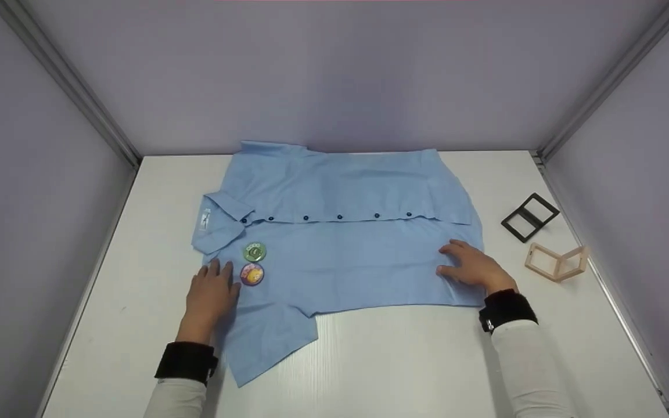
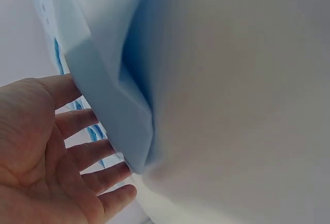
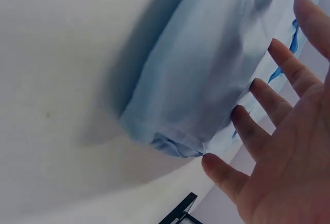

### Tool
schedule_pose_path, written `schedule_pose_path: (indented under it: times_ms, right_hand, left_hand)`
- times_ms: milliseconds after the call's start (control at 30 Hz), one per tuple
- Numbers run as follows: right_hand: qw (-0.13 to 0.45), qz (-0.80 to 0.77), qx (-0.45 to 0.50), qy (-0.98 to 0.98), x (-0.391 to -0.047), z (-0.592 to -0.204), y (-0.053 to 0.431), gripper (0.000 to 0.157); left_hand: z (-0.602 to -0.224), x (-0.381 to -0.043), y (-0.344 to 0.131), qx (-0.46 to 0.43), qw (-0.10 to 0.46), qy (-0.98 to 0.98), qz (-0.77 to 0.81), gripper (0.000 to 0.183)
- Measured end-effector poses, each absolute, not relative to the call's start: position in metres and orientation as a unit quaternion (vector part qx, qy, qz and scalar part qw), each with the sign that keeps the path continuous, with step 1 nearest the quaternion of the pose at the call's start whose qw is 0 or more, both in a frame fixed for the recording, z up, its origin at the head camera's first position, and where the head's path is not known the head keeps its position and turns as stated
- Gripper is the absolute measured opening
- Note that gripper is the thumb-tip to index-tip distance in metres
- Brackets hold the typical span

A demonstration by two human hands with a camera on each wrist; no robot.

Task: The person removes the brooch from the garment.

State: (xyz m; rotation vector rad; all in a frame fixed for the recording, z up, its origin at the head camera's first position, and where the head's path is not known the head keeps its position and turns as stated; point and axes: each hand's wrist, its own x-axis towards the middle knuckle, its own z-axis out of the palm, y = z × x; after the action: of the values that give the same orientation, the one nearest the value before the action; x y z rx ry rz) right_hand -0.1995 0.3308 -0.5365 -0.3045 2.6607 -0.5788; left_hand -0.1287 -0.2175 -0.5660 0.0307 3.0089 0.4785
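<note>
A light blue short-sleeved shirt (image 1: 369, 261) lies spread sideways on the table, its collar (image 1: 221, 217) to the left and a row of dark buttons (image 1: 340, 216) across it. One sleeve (image 1: 273, 339) points toward the person. My left hand (image 1: 211, 296) is at the shoulder edge below the collar, fingers extended. Beside its fingertips, a purple and yellow badge (image 1: 252, 274) and a green badge (image 1: 254, 251) lie on the shirt. My right hand (image 1: 474, 267) is over the hem end, its fingers spread and relaxed; the right wrist view shows the fingertips (image 3: 258, 85) right by the cloth.
Right of the shirt, a black hinged frame (image 1: 530, 217) lies on the white table (image 1: 392, 360). A light wooden hinged frame (image 1: 556, 262) stands partly unfolded near the table's right edge. Grey panels (image 1: 334, 75) enclose the back and both sides.
</note>
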Motion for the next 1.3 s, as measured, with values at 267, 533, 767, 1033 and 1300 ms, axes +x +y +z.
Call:
schedule_pose_path:
  times_ms: [267,533,767,1033,1300]
  right_hand:
    - [0.174,-0.184,-0.048,0.966,-0.197,-0.538,0.352,0.075]
    - [0.166,-0.157,-0.030,0.973,-0.196,-0.543,0.362,0.085]
    - [0.158,-0.144,-0.028,0.977,-0.197,-0.543,0.347,0.076]
    - [0.154,-0.145,-0.069,0.975,-0.197,-0.540,0.284,0.072]
    - [0.190,-0.124,-0.104,0.968,-0.196,-0.545,0.227,0.076]
  left_hand:
    - [-0.567,-0.132,-0.188,0.030,0.040,0.986,0.162,0.056]
    - [-0.566,-0.134,-0.174,0.050,0.040,0.985,0.157,0.056]
    - [-0.567,-0.135,-0.176,0.047,0.046,0.987,0.149,0.055]
    - [-0.567,-0.137,-0.174,0.052,0.036,0.985,0.162,0.052]
    - [-0.569,-0.138,-0.170,0.056,0.054,0.979,0.189,0.057]
